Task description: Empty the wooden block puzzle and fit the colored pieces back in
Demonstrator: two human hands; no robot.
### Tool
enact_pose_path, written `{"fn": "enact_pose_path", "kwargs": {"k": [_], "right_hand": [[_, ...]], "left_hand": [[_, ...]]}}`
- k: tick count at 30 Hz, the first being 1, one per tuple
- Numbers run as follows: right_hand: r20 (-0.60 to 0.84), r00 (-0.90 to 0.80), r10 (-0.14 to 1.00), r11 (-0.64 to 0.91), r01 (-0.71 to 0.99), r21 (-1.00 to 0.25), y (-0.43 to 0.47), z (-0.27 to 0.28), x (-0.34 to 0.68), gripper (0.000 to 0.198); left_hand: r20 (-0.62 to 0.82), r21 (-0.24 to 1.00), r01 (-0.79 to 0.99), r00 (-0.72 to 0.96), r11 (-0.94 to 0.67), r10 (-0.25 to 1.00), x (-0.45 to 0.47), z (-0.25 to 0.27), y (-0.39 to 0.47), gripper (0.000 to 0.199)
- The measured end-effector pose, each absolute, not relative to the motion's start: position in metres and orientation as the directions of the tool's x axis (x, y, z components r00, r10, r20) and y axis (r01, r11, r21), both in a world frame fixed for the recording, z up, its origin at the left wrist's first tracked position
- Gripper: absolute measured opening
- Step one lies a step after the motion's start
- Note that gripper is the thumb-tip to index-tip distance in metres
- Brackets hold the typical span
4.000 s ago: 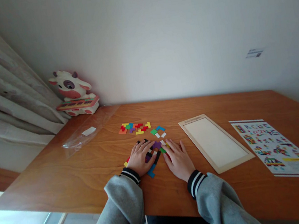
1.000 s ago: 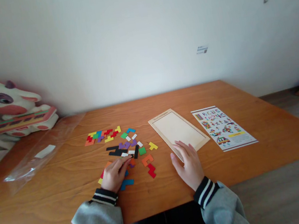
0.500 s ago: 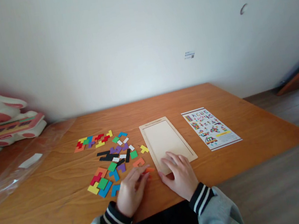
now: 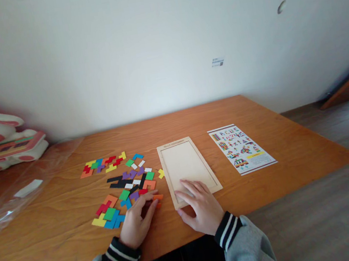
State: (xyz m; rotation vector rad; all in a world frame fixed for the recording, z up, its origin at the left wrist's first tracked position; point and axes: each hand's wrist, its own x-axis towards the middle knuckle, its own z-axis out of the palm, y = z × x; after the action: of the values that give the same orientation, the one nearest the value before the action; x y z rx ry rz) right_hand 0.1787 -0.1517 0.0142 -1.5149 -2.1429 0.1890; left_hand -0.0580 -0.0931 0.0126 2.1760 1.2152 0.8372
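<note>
My left hand (image 4: 137, 220) is low over the wooden table, thumb and fingers curled around an orange puzzle piece (image 4: 158, 198). Part of that piece is hidden behind the fingers. Just beyond the fingertips lie a red piece (image 4: 143, 191) and another orange piece (image 4: 150, 184). My right hand (image 4: 200, 208) rests with spread fingers on the near end of a pale wooden tray (image 4: 184, 160), its thumb by the tray's near-left corner. Nothing shows in the right hand. A yellow piece (image 4: 161, 174) touches or nearly touches the tray's left edge.
Many flat coloured pieces, among them a green one (image 4: 110, 214) and a black one (image 4: 121, 184), lie left of the tray. A printed pattern sheet (image 4: 242, 148) is to the right. Clear plastic packaging (image 4: 16, 201) and a cow-shaped toy keyboard (image 4: 0, 142) occupy the left side.
My left hand has shifted left with the orange piece, closer to the other pieces. My right hand stays on the tray. The whole view has drifted slightly.
</note>
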Motion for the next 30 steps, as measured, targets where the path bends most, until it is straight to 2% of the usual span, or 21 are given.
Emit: {"fn": "enact_pose_path", "kwargs": {"k": [7,13,21,26,30], "right_hand": [[0.378,-0.333,0.864,0.478,0.777,-0.409,-0.144,0.014,0.188,0.036],[0.484,-0.184,0.855,0.405,0.82,-0.404,-0.142,0.009,0.226,0.034],[0.348,-0.163,0.923,0.299,0.873,-0.386,-0.144,0.004,0.233,0.042],[0.336,-0.155,0.929,0.282,0.885,-0.371,-0.146,0.004,0.23,0.042],[0.346,-0.164,0.924,0.289,0.892,-0.348,-0.147,0.002,0.231,0.043]], "left_hand": [[0.264,0.629,0.643,0.352,-0.437,0.898,-0.069,0.009,-0.082,0.028],[0.249,0.664,0.593,0.399,-0.455,0.883,-0.065,0.017,-0.081,0.029],[0.283,0.535,0.536,0.614,-0.653,0.737,-0.03,0.021,-0.062,0.039],[0.239,0.479,0.615,0.595,-0.626,0.767,-0.041,0.01,-0.052,0.039],[0.257,0.437,0.672,0.544,-0.598,0.799,-0.05,0.005,-0.051,0.038]]}}
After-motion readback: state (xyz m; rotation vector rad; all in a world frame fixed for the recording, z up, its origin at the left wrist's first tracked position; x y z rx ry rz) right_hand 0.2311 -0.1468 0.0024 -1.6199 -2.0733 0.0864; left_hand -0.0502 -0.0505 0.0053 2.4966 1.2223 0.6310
